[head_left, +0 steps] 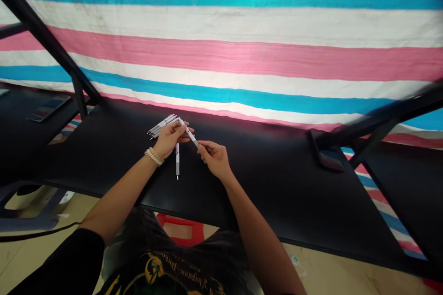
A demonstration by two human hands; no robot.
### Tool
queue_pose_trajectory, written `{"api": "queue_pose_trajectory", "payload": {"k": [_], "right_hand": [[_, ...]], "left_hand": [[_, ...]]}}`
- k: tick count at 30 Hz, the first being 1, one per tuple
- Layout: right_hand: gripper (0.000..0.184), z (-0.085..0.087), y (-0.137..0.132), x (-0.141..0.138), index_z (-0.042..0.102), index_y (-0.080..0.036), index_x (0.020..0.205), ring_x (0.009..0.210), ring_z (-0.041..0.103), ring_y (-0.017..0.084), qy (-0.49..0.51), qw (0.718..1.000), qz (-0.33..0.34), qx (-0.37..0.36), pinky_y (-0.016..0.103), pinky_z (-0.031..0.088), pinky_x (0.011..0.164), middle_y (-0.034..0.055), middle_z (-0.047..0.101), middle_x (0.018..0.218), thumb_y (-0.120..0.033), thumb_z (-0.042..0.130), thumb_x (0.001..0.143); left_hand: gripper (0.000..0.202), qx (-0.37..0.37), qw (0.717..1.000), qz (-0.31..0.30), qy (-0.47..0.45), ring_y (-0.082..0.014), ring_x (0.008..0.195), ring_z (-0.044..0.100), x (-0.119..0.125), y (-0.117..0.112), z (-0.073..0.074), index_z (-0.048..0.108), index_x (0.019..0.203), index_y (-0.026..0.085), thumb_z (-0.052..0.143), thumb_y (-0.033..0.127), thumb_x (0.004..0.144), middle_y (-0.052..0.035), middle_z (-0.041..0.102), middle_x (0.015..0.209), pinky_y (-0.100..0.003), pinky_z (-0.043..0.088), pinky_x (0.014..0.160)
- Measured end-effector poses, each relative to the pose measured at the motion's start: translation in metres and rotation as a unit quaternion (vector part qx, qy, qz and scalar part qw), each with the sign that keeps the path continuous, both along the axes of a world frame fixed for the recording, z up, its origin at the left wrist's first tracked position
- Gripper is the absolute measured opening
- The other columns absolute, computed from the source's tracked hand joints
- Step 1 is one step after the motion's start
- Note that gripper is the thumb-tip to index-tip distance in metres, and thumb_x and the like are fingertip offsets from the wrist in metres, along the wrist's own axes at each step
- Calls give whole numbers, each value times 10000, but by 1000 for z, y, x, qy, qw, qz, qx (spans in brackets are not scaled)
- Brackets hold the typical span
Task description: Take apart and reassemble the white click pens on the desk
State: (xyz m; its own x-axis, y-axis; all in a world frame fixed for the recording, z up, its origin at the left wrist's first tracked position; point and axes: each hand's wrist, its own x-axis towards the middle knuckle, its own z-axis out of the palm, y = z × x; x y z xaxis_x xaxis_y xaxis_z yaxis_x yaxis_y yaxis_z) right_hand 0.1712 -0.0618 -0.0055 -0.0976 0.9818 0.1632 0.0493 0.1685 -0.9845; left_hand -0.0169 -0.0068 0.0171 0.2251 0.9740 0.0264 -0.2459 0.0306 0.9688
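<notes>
A white pen with a grey grip [190, 135] is held at a slant above the black table, between both hands. My left hand [169, 138] pinches its upper part with thumb and fingers. Lower down, the fingertips of my right hand [215, 158] are closed around the pen's other end, hiding its tip. Another white and grey pen [177, 161] lies on the table just below my left hand, pointing toward me. Behind the left hand rests a bunch of several similar pens [161, 124], partly covered by the hand.
The black table [270, 184] stretches across the view, with a striped sheet [242, 60] hanging behind it. Black metal posts [44, 32] lean at left and right. A dark flat object [328, 154] lies at the right. Below the front edge is a red stool [183, 230].
</notes>
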Motion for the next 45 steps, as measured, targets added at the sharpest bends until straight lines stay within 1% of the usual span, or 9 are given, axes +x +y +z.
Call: {"api": "queue_pose_trajectory", "payload": {"k": [7,13,15,19,23,27,30,34,45], "right_hand": [[393,0,5,6,688,-175,696,408,424,85,-50,996,-71,-4,234,318,417,-31,520,516,-467,585,938],[139,0,5,2,790,-243,921,772,646,166,-78,978,-153,121,289,527,681,33,684,862,-331,704,857],[223,-2,7,1,774,-246,1019,878,673,185,-52,982,-145,113,301,558,733,52,695,995,-334,748,816],[338,-5,9,0,747,-196,1095,657,658,146,-3,994,-109,24,273,555,568,59,703,874,-443,686,873],[304,-4,9,3,762,-222,1019,896,684,189,19,990,-123,61,324,600,749,84,698,1072,-450,754,818],[337,-4,9,4,750,-191,995,760,678,180,28,993,-109,18,336,600,672,76,702,893,-495,701,859],[324,-5,8,2,745,-207,986,933,687,206,31,993,-108,42,344,603,775,98,692,1068,-469,773,797],[316,-5,7,-1,737,-181,991,730,679,165,52,993,-103,11,324,596,659,75,705,889,-470,700,869],[377,-7,7,3,696,-238,1159,901,680,180,1,994,-99,49,316,580,772,63,701,1073,-407,749,827]], "left_hand": [[352,-22,996,48,-67,-217,900,752,12,-2,-14,655,957,143,804,406,777,-108,767,941,-372,603,869],[377,-8,992,106,-69,-248,991,739,15,-8,-22,670,946,139,812,437,765,-124,762,968,-397,601,897],[376,-13,991,113,-75,-251,982,742,17,-8,-23,666,933,139,814,439,762,-122,763,953,-407,603,894],[366,-23,989,112,-90,-244,956,747,19,-7,-25,653,922,142,818,426,760,-119,765,942,-421,600,900],[333,-28,988,114,-100,-235,955,747,18,-6,-25,649,915,145,808,401,774,-115,764,942,-419,591,915],[335,-27,988,118,-95,-238,947,749,18,-7,-26,644,907,149,799,417,779,-115,763,946,-434,585,925],[347,-24,988,123,-92,-236,939,749,19,-8,-26,642,906,150,801,428,773,-116,764,950,-433,586,920],[358,-21,989,119,-89,-235,931,747,20,-9,-26,644,922,154,796,442,772,-111,766,948,-435,590,912],[351,-17,989,120,-87,-226,920,747,22,-12,-26,649,926,150,792,435,780,-113,766,957,-421,592,903]]}}
